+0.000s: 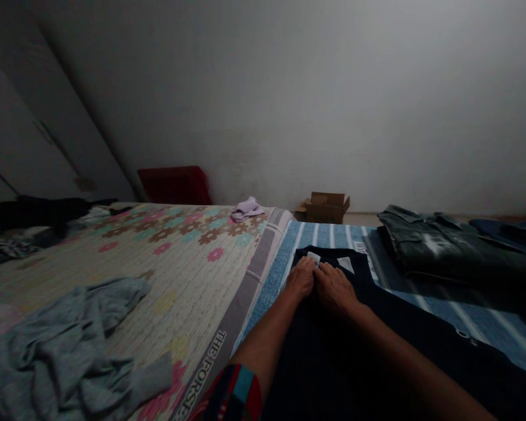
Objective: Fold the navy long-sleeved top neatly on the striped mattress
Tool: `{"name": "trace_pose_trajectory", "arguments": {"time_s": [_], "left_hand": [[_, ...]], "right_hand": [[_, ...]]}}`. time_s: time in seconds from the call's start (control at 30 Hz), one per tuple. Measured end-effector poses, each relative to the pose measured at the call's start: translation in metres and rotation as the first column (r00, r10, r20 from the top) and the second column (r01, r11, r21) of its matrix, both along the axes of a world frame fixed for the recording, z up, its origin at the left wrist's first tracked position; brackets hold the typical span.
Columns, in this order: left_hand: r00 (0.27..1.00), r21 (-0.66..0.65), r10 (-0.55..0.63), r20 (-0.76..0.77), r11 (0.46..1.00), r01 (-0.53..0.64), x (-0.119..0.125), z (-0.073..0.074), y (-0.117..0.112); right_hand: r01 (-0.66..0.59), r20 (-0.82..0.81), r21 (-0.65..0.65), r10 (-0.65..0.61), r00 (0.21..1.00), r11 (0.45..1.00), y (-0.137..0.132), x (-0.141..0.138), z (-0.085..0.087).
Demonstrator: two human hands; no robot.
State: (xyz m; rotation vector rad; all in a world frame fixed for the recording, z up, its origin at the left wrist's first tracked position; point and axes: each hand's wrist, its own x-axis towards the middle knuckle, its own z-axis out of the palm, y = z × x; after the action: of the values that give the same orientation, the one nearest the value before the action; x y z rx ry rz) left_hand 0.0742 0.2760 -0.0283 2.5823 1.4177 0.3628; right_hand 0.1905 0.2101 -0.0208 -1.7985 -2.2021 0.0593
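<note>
A dark navy long-sleeved top (394, 304) lies spread out, its neckline pointing away from me and one sleeve reaching to the right. White labels (345, 264) show inside the collar. Just below the neckline, my left hand (302, 277) is closed, its bent fingers gripping the cloth beside a white tag. Close against it, my right hand (334, 286) is closed on the same cloth with fingers together and tips curled down. The fold between the hands is partly hidden by the fingers. My forearms cover part of the body of the top.
Beneath the top is a blue striped cover (263, 310), bordering a flowered mattress (179, 275). A crumpled grey garment (74, 351) and a small lilac cloth (248, 209) lie on the mattress. Folded dark clothes (447, 245) sit right. A cardboard box (327, 207) stands by the wall.
</note>
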Motion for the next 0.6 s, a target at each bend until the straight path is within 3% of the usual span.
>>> {"name": "trace_pose_trajectory", "arguments": {"time_s": [0.17, 0.37, 0.5, 0.6], "left_hand": [[0.998, -0.011, 0.022, -0.054, 1.000, -0.023, 0.001, -0.016, 0.014], [0.992, -0.034, 0.039, -0.123, 0.998, -0.044, -0.002, -0.020, 0.017], [0.991, -0.012, 0.050, -0.125, 0.999, -0.052, -0.002, -0.017, 0.024], [0.992, 0.046, 0.073, -0.102, 0.997, -0.069, -0.006, -0.006, 0.038]], "right_hand": [[-0.040, 0.021, -0.016, 0.040, 0.999, 0.999, 0.034, 0.012, -0.016], [-0.031, 0.044, 0.008, 0.030, 0.999, 1.000, 0.044, 0.019, -0.041], [-0.023, 0.052, 0.013, 0.023, 0.998, 1.000, 0.043, 0.018, -0.043], [-0.028, 0.043, 0.018, 0.027, 0.999, 0.999, 0.042, 0.017, -0.038]]}}
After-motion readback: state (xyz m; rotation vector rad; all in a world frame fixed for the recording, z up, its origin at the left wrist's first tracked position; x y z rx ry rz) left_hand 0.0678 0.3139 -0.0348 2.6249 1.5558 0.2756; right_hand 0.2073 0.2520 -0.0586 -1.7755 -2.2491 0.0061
